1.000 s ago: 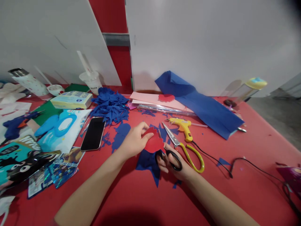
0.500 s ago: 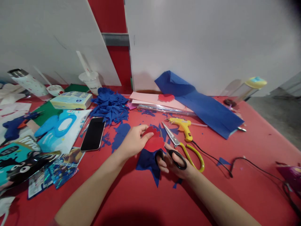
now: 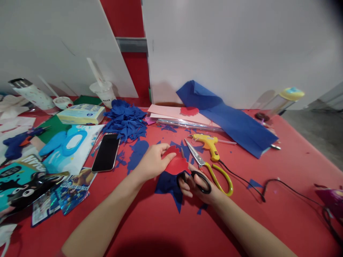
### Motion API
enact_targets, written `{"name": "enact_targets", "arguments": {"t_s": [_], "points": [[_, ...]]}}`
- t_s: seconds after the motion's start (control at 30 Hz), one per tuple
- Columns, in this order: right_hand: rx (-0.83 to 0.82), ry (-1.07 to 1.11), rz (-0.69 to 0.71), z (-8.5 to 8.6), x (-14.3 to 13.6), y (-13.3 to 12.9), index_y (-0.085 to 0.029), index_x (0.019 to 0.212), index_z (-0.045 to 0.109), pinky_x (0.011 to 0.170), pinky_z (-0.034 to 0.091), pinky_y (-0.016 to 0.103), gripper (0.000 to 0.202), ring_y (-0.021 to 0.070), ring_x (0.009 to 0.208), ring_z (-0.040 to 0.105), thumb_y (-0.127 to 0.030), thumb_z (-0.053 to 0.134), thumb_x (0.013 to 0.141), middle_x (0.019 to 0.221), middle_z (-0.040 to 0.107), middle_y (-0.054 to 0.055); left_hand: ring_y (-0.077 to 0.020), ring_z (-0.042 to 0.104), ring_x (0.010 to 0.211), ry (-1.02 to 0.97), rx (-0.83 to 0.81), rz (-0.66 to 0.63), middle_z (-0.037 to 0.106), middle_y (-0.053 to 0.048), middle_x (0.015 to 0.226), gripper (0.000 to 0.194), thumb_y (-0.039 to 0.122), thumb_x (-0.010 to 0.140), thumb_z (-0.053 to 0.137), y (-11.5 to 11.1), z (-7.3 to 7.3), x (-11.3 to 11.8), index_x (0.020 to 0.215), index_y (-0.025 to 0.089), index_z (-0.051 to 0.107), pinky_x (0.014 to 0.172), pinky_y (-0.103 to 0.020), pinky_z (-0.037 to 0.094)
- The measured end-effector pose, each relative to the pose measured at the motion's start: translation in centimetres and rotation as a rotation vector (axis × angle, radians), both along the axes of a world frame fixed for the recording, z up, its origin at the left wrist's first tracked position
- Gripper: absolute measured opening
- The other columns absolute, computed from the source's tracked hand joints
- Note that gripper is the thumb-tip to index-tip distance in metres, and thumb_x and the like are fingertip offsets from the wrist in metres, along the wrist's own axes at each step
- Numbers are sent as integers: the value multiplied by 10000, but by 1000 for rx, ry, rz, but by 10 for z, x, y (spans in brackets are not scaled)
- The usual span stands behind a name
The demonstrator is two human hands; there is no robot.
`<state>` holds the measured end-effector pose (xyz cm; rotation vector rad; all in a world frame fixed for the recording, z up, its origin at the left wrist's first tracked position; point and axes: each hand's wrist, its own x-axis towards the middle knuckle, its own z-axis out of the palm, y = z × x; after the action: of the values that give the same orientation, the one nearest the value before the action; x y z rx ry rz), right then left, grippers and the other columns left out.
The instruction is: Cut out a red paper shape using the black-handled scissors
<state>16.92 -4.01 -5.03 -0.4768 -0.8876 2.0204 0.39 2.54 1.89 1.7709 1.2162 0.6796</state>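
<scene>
Between thumb and fingers, my left hand [image 3: 157,160] pinches a red scalloped paper shape [image 3: 177,162], with blue paper [image 3: 168,187] under it. My right hand [image 3: 197,187] grips black-handled scissors [image 3: 205,185], fingers through the loops. Their blades are mostly hidden behind the red shape; a tip shows at its upper right edge. Just right of my hands lies a second pair of scissors [image 3: 214,175] with yellow handles. Blue scraps [image 3: 197,150] are on the table around the shape. A blue scalloped piece [image 3: 138,153] rests left of my left hand.
A yellow glue gun [image 3: 210,142] with a black cord lies behind the yellow scissors. A phone [image 3: 106,152], a heap of blue paper pieces [image 3: 124,119] and a wipes pack [image 3: 72,142] are at left. A long blue sheet [image 3: 227,114] lies by the white board.
The scissors' loops have drawn closer together and shifted slightly in my right hand. My left hand and the red shape have moved a little to the right.
</scene>
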Motion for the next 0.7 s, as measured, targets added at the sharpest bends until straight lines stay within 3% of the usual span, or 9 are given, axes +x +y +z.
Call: {"name": "enact_targets", "arguments": {"t_s": [0.3,0.53,0.7], "points": [[25,10,-43,1,-2,-2,-226,872,405,439,242,224,356,82,449,316,-517,578,762,616,419,-48,-126,500,546,22,-20,10,541,4,589,202,295,789,511,-1,3,3,653,147,507,493,-232,378],[72,-90,-99,2,-3,-3,-236,876,418,488,269,260,366,95,466,338,-553,556,755,631,432,-43,-147,579,615,-228,-132,24,647,-34,715,143,269,772,530,-5,0,11,757,133,571,553,-240,443],[67,-119,-134,4,-4,-4,-242,873,432,483,266,270,335,111,472,341,-543,537,771,627,427,-33,-159,609,633,-297,-168,25,668,-42,722,129,253,759,546,-6,-2,12,769,132,592,566,-244,463]]}}
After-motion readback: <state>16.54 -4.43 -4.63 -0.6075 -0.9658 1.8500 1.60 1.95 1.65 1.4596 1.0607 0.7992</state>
